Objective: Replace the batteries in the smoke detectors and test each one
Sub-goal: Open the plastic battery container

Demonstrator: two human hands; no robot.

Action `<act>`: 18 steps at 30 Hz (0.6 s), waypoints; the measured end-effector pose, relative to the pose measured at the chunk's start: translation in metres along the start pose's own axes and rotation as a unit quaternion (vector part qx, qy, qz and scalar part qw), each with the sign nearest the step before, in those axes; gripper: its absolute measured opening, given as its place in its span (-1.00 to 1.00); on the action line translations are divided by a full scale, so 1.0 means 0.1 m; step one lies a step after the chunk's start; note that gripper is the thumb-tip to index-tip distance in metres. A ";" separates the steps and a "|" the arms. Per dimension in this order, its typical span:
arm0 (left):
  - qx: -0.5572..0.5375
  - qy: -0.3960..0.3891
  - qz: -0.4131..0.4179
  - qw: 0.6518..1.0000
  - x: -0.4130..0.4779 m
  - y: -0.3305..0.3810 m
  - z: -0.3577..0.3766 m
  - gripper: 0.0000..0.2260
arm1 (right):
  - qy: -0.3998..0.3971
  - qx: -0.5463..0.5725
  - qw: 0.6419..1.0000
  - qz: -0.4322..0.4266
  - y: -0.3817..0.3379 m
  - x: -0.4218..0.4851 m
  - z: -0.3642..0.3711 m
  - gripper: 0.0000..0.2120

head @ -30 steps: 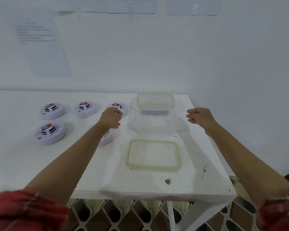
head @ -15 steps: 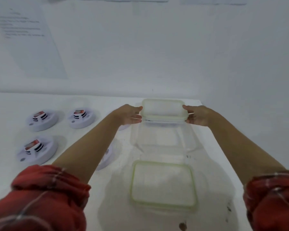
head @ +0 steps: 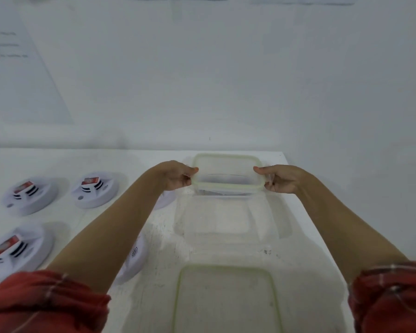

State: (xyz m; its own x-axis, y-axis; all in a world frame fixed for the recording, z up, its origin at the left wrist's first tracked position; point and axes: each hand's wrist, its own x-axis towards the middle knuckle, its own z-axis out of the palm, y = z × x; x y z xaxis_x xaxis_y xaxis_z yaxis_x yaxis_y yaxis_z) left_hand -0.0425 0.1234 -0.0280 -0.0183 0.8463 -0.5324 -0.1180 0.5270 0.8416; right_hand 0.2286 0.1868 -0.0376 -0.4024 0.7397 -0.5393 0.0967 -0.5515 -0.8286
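Both hands grip a clear lidded container with a pale green rim at the back of the white table. My left hand holds its left end and my right hand its right end. Three white smoke detectors lie on the left with red-topped batteries showing: one at far left, one beside it, one nearer me. A fourth detector is partly hidden under my left forearm, and a fifth peeks out behind that arm.
A second clear container without a lid stands in front of the held one. A green-rimmed lid or container lies nearest me. The table's right edge runs close by my right arm. Paper sheets hang on the wall.
Both hands moved from the air to the ends of the far container and took hold of it. My head came closer to the table.
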 end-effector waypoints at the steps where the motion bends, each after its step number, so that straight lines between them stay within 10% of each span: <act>1: 0.013 0.025 0.019 0.999 0.02 0.03 0.01 -0.93 | -0.003 0.002 1.000 -0.009 0.00 0.01 -0.01 -0.50; 9: 0.083 0.279 0.164 0.943 0.17 0.01 0.25 -0.66 | 0.053 -0.222 0.974 0.011 -0.11 -0.07 0.00 -0.71; 12: 0.007 0.233 0.082 0.969 0.11 -0.02 0.32 -0.45 | 0.080 -0.295 0.952 -0.016 -0.23 -0.05 -0.06 -0.59; 18: -0.193 0.091 -0.007 0.977 -0.01 -0.08 0.57 -0.89 | 0.071 -0.265 0.955 -0.112 -0.36 0.17 0.15 -0.65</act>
State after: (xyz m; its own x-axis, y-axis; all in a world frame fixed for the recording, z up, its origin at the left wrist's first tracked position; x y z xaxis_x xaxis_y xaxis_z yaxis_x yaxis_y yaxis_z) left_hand 0.0149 0.1226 -0.0293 -0.1861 0.7924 -0.5809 -0.4838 0.4407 0.7561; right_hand 0.2052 0.2134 -0.0144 -0.3438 0.8815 -0.3236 0.4847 -0.1286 -0.8652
